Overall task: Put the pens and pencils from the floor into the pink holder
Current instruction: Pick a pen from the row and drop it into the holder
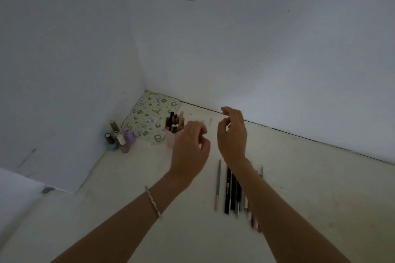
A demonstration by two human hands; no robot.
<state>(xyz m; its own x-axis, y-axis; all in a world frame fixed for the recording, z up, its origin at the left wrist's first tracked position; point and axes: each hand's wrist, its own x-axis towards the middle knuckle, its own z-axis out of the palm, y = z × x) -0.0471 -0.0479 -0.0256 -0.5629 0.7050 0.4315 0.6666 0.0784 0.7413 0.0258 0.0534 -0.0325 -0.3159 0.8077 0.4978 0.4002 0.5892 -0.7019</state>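
The pink holder point(170, 137) stands on the pale floor near the room's corner, with several dark and beige pens sticking up from it. My left hand point(189, 147) hovers just right of it, partly covering it, fingers loosely curled and holding nothing. My right hand point(232, 134) is raised further right, fingers apart and empty. A row of several pens and pencils point(232, 190) lies on the floor beneath my right forearm, which hides part of the row. A thin grey pencil with a pink end point(218, 186) lies at the row's left.
A patterned green pouch point(147, 116) lies flat in the corner behind the holder. Several small nail polish bottles point(118, 137) stand to its left against the wall. White walls point(256, 38) close in at the left and the back. A bracelet circles my left wrist.
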